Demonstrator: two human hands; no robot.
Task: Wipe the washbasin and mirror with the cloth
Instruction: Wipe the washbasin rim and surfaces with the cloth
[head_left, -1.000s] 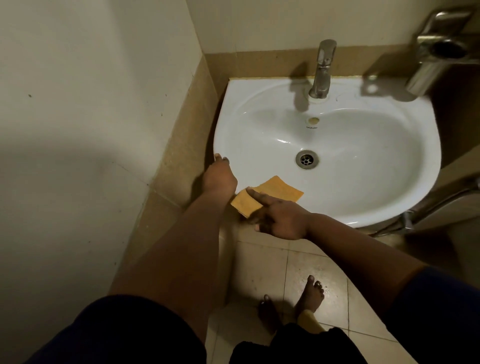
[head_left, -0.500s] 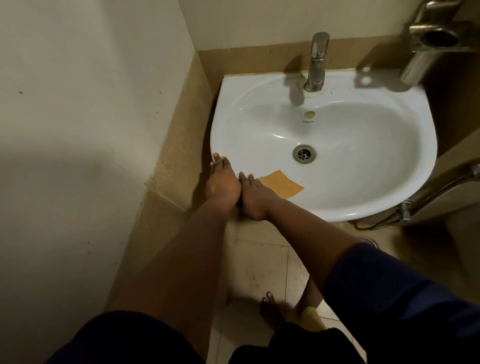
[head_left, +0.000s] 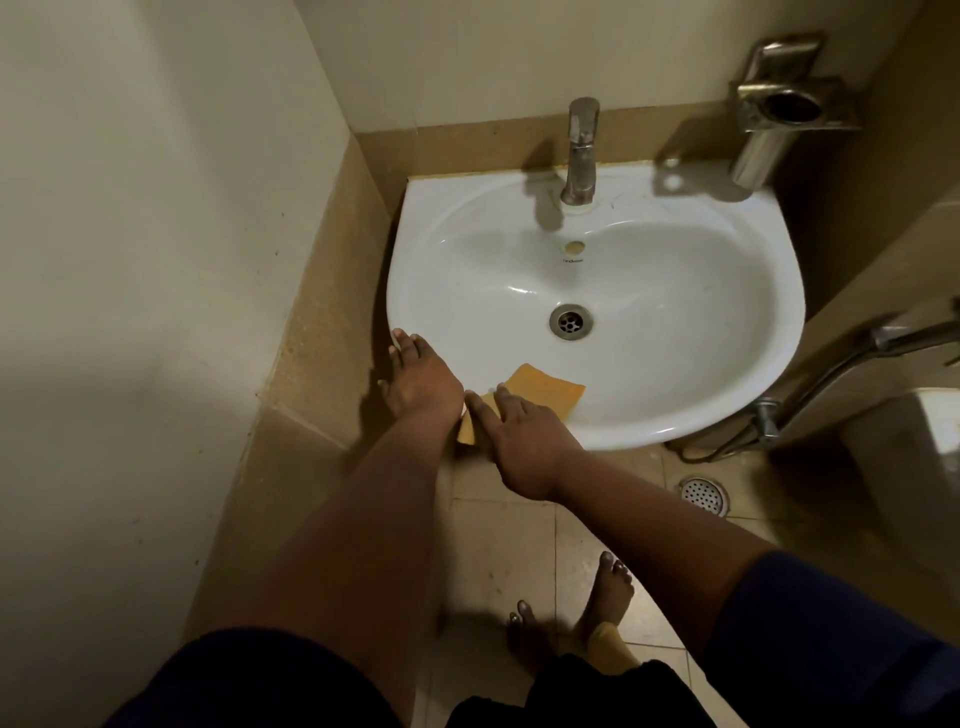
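A white washbasin (head_left: 675, 270) hangs in the corner with a chrome tap (head_left: 581, 150) at its back and a drain (head_left: 570, 322) in the middle. An orange cloth (head_left: 545, 389) lies over the basin's front left rim. My right hand (head_left: 519, 436) rests flat on the cloth's near part with straight fingers. My left hand (head_left: 421, 379) lies on the basin's left rim, fingers extended, beside the right hand. No mirror is in view.
A steel holder (head_left: 779, 109) is fixed to the wall at the back right. A hose and pipe (head_left: 852, 364) run under the basin's right side, above a floor drain (head_left: 701, 493). Tan tiled ledge (head_left: 332, 291) borders the left. My bare feet (head_left: 602, 603) stand on the floor tiles.
My right hand slid left along the front rim on the cloth to meet the left hand, then drew back a little. The left hand has stayed on the rim.
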